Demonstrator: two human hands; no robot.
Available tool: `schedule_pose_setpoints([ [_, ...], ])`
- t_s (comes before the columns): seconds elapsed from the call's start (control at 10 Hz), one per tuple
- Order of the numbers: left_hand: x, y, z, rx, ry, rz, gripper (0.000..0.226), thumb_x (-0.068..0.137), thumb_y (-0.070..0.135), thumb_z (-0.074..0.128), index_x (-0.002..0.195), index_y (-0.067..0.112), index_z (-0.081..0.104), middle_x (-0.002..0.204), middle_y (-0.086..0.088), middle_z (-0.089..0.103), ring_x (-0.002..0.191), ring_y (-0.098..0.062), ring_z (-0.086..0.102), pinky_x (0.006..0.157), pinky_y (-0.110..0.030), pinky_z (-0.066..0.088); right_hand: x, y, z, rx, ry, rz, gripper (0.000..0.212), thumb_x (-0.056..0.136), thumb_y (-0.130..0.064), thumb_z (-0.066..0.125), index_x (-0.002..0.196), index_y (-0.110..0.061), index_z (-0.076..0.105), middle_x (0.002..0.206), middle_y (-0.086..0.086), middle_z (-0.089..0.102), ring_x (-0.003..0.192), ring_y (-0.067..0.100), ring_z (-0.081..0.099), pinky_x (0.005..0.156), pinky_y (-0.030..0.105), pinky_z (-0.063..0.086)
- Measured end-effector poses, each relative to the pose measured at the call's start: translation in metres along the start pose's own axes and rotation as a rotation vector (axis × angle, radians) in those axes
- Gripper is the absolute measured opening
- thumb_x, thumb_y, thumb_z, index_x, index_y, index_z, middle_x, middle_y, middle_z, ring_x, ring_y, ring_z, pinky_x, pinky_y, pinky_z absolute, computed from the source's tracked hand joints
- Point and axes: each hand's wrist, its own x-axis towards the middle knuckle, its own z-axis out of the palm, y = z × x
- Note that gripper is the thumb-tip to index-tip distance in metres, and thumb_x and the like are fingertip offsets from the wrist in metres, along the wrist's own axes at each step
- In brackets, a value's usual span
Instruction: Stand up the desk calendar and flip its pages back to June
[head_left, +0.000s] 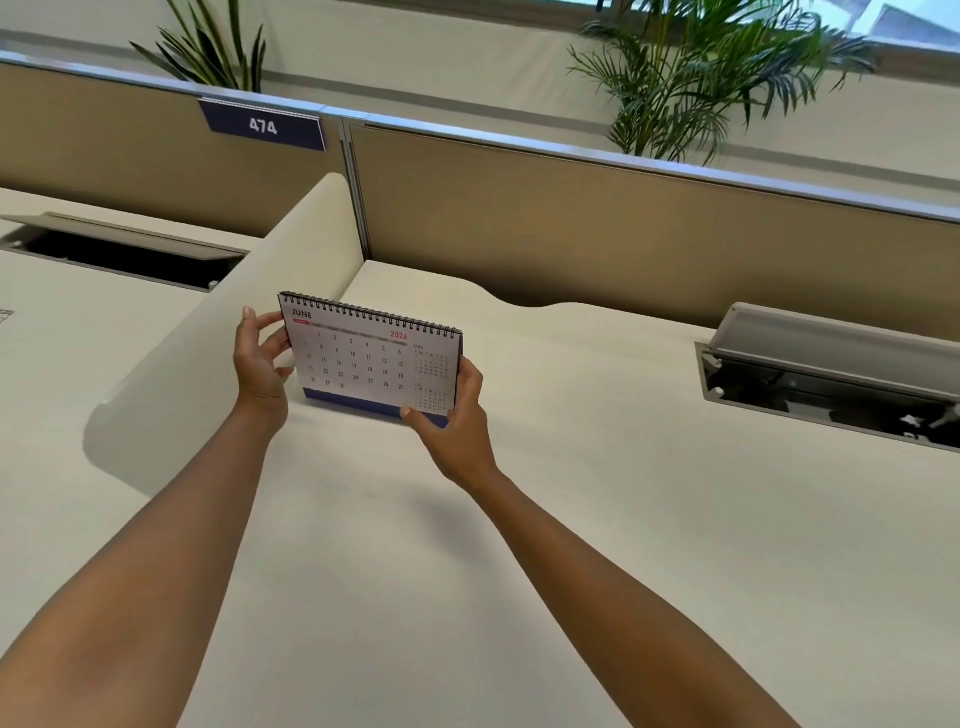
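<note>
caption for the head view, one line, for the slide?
Both hands, left hand and right hand, steady an upright desk calendar showing June on the desk.

The calendar (374, 358) stands on the desk (571, 519) at mid-frame, a little left of centre. The left hand (260, 364) is at its left edge, the right hand (457, 421) at its lower right corner. A curved divider (218, 332) runs left of the calendar, from lower left up to the partition (623, 228) that crosses the frame behind the desk. A sign (263, 125) hangs on the partition at upper left. One cable hatch (831, 374) sits in the desk at right, another (124, 244) at far left beyond the divider. Plants (711, 78) rise behind the partition along the top.
</note>
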Motion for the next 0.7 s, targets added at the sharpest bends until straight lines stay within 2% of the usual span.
schedule_pose_setpoints([
  [0.1,0.002,0.001,-0.001,0.0,0.012,0.003,0.042,0.099,0.058,0.03,0.102,0.029,0.06,0.117,-0.004,0.071,0.122,-0.026,0.058,0.104,-0.05,0.034,0.0,0.0,0.005,-0.005,-0.018,0.006,0.089,0.084,-0.018,0.076,0.149,-0.033,0.017,0.144,-0.014,0.037,0.129,0.011,0.043,0.088,0.012,0.053],
  [0.2,0.007,-0.002,-0.001,0.016,0.031,0.023,0.045,0.1,0.056,0.031,0.115,0.025,0.059,0.123,-0.003,0.069,0.123,-0.025,0.057,0.105,-0.051,0.036,-0.002,0.0,0.01,-0.018,-0.035,0.005,0.092,0.086,-0.013,0.075,0.152,-0.032,0.014,0.15,-0.009,0.033,0.135,0.014,0.038,0.1,0.032,0.054],
  [0.3,0.01,-0.004,0.001,0.044,0.063,0.056,0.053,0.101,0.053,0.03,0.13,0.016,0.055,0.129,-0.001,0.064,0.124,-0.022,0.053,0.103,-0.049,0.039,-0.003,0.0,0.012,-0.023,-0.041,-0.002,0.094,0.086,-0.011,0.076,0.153,-0.031,0.013,0.151,-0.008,0.031,0.137,0.014,0.037,0.102,0.038,0.053],
  [0.4,0.008,-0.007,0.003,0.079,0.119,0.104,0.056,0.102,0.052,0.027,0.136,0.018,0.055,0.138,0.003,0.055,0.131,-0.018,0.044,0.096,-0.041,0.037,-0.004,-0.004,0.012,-0.028,-0.044,-0.006,0.094,0.087,-0.01,0.074,0.155,-0.031,0.013,0.152,-0.008,0.031,0.138,0.013,0.037,0.103,0.038,0.053],
  [0.5,0.006,-0.008,0.003,0.096,0.149,0.107,0.055,0.102,0.053,0.027,0.137,0.023,0.056,0.145,0.002,0.049,0.135,-0.018,0.04,0.097,-0.039,0.034,-0.005,-0.004,0.011,-0.024,-0.056,0.007,0.091,0.09,-0.009,0.071,0.156,-0.029,0.012,0.154,-0.007,0.03,0.14,0.014,0.036,0.105,0.04,0.051],
  [0.6,0.004,-0.014,0.0,0.11,0.175,0.124,0.054,0.103,0.053,0.026,0.139,0.026,0.056,0.144,0.003,0.047,0.126,-0.011,0.041,0.095,-0.032,0.036,-0.008,0.002,0.01,-0.021,-0.062,-0.002,0.088,0.092,-0.008,0.068,0.157,-0.028,0.012,0.157,-0.007,0.029,0.141,0.014,0.035,0.108,0.041,0.049],
  [0.7,-0.001,-0.015,0.002,0.11,0.194,0.13,0.053,0.103,0.052,0.027,0.139,0.025,0.056,0.133,0.01,0.047,0.118,-0.006,0.041,0.089,-0.021,0.039,-0.01,0.001,0.01,-0.014,-0.047,0.003,0.085,0.093,-0.01,0.067,0.157,-0.028,0.014,0.157,-0.007,0.03,0.141,0.012,0.035,0.108,0.035,0.048],
])
